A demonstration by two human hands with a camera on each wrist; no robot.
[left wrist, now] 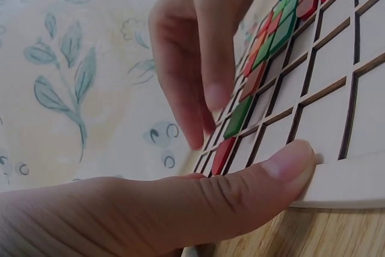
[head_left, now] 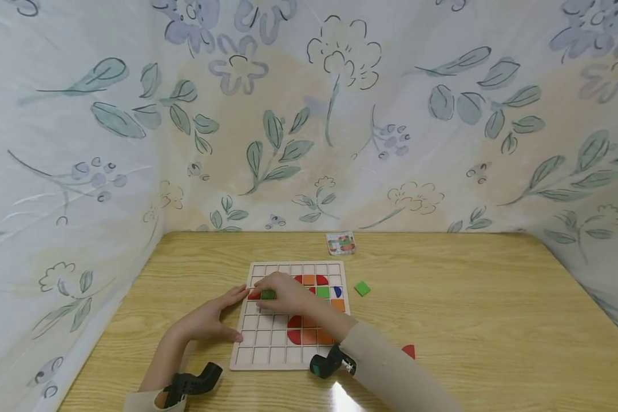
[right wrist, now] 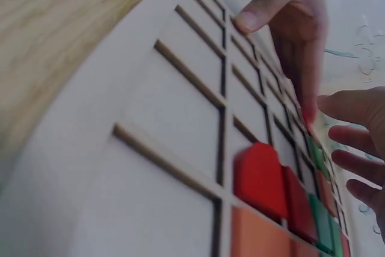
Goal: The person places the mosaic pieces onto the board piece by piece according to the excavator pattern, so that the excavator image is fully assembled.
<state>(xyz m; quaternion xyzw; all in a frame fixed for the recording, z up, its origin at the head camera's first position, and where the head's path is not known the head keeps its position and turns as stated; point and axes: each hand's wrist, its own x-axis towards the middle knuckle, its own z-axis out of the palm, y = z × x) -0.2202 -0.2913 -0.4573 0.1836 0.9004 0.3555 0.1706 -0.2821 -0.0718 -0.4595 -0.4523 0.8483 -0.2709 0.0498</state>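
Note:
A pale wooden grid board (head_left: 260, 356) lies on the table, partly filled with red, green, orange and blue tiles. My left hand (head_left: 201, 321) rests along its left side, its thumb (left wrist: 292, 164) on the rim and its fingertips near a red tile (left wrist: 222, 156). Over the board's left half is my right hand (head_left: 283, 294), fingers loosely bent downward and nothing visible between them. Just beneath its fingertips sit that red tile and a green square tile (left wrist: 239, 115) in one row. Red rounded tiles (right wrist: 260, 176) fill cells closer to the right wrist, and the right forearm hides part of the board.
A loose green square (head_left: 362, 288) lies right of the board. Farther toward the front, a red quarter-round tile (head_left: 409, 350) shows beside the right sleeve. Behind the board is a small card (head_left: 341, 243) with a coloured grid pattern. Floral cloth (head_left: 309, 143) stands behind the table.

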